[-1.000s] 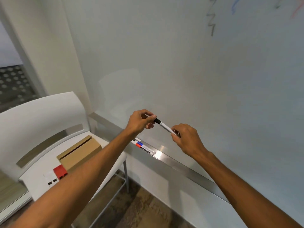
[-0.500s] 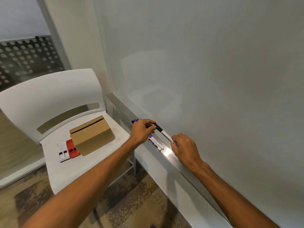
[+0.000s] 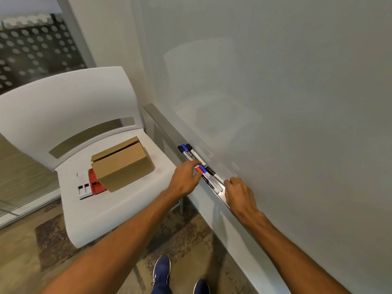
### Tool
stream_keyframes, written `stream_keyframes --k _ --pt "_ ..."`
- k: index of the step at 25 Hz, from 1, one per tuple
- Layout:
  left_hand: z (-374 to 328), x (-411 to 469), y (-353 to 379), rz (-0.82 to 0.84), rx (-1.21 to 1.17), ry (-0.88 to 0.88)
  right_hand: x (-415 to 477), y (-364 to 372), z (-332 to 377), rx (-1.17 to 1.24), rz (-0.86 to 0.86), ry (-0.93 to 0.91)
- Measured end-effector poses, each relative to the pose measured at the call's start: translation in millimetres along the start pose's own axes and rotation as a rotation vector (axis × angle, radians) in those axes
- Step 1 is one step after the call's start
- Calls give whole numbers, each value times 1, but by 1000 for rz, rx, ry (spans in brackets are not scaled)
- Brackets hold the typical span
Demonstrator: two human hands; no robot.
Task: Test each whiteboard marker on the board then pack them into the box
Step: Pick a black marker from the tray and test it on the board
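Brushed metal: the marker tray [image 3: 161,122] runs along the foot of the whiteboard [image 3: 275,102], from 11 o'clock to 5 o'clock across your view.

Markers, far lot: three markers [image 3: 187,152] lie side by side in the tray at 12 o'clock of your left hand, capped black, blue and black.

Markers, near lot: a red-capped marker [image 3: 198,169], a blue-capped marker [image 3: 203,168] and a black-capped marker [image 3: 213,174] lie together in the tray between your two hands, with the black-capped one nearest the board.

Left hand [image 3: 184,181]: your fingers curl over the near lot, with the thumb tip just beside the red cap. You cannot tell from this view whether it grips any marker.

Right hand [image 3: 239,194]: it rests on the tray at 4 o'clock of the near lot, and its curled fingertips pinch the tail end of the black-capped marker.

Cardboard box [image 3: 123,164]: brown, with its top flap slightly raised, it sits on the seat of a white chair [image 3: 63,107] at 9 o'clock of your left hand, well apart from the tray.

Red and white packaging [image 3: 87,185]: it lies flat on the seat, partly under the box's 8 o'clock corner.

Blue shoes [image 3: 162,272]: two toes show at 6 o'clock, on patterned carpet [image 3: 53,240].
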State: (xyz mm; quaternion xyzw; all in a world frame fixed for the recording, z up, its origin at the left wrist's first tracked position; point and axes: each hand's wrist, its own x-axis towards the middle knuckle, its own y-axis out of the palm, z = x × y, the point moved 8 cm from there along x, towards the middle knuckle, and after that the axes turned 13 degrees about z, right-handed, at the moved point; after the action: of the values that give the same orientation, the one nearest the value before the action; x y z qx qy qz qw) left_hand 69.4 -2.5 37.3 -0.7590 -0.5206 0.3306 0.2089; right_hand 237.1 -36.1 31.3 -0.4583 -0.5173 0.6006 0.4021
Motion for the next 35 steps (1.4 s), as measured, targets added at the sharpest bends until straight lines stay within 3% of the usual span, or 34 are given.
stream_keyframes --k 5,12,35 --pt "16 25 8 110 210 6 29 39 6 -132 209 42" --pt "34 44 11 189 225 43 54 68 16 -282 378 37" --pt "46 50 20 209 175 3 59 75 22 -268 435 94"
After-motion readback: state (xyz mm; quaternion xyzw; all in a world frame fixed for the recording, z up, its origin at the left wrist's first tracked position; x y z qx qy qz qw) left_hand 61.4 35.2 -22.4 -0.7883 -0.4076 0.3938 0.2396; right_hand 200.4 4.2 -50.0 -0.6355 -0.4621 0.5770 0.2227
